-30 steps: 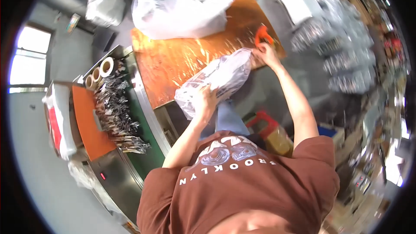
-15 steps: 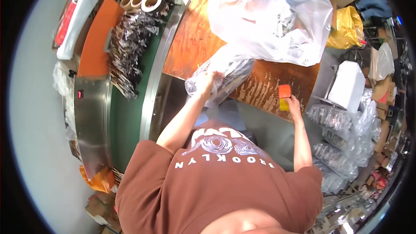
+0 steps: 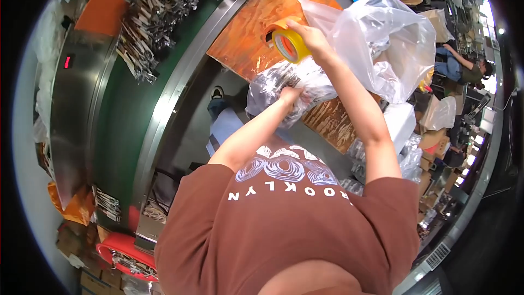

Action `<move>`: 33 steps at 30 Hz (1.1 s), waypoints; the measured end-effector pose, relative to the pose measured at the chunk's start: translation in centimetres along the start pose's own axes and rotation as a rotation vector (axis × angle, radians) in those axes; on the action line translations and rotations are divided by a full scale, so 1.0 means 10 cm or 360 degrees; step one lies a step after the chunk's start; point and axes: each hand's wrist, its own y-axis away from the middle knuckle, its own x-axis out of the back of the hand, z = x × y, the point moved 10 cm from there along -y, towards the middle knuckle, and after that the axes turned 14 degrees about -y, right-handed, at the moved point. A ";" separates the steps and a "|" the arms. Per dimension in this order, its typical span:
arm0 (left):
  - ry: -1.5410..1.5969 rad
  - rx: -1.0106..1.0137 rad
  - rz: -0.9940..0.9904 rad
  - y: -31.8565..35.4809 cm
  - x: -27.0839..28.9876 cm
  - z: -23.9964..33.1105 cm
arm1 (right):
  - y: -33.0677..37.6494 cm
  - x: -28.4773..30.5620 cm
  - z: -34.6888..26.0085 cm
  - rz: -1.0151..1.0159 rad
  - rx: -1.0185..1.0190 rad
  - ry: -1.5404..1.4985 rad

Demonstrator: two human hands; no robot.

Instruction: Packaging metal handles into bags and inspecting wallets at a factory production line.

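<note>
Your right hand (image 3: pixel 310 37) grips a yellow tape roll (image 3: pixel 287 45), fingers curled over its rim, held just above the orange plywood board (image 3: pixel 251 27). Your left hand (image 3: pixel 288 97) clutches a filled clear plastic bag (image 3: pixel 273 84) at the board's near edge. A larger clear bag (image 3: pixel 387 43) lies just beyond the right wrist.

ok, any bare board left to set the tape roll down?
Some. The plywood board is bare left of the tape roll, up to its steel-edged side. The right hand holds the roll there. Crowded: the big clear bag covers the board's right part, and the left hand presses a filled bag at the near edge.
</note>
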 end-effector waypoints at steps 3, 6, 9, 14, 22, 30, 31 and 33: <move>-0.0173 -0.0003 -0.0005 -0.05 0.00 0.01 | -0.48 -0.05 0.45 0.0053 -0.0325 0.0114; -0.0168 -0.0053 0.0103 -0.42 0.23 -0.10 | -0.36 0.03 0.80 0.0209 -0.0662 0.0129; 0.0059 -0.0046 -0.0031 -0.07 0.13 0.20 | 0.09 0.42 0.77 0.0178 -0.0322 0.0151; 0.0162 0.0039 0.0363 0.04 0.60 0.28 | 2.13 0.97 0.21 0.0061 -0.0128 0.0137; 0.0132 -0.0025 0.0233 -0.26 0.65 0.14 | 2.34 1.35 2.17 0.0390 -0.0656 0.0178; -0.0044 -0.0320 0.0305 -0.08 0.52 0.33 | 1.79 1.09 1.96 0.0281 -0.0667 0.0903; -0.0054 -0.0408 0.0366 -0.08 0.56 0.33 | 1.80 1.09 1.88 0.0284 -0.0692 0.0990; -0.0123 -0.0436 0.0401 -0.12 0.57 0.24 | 1.80 1.07 1.78 0.0213 -0.0754 0.1000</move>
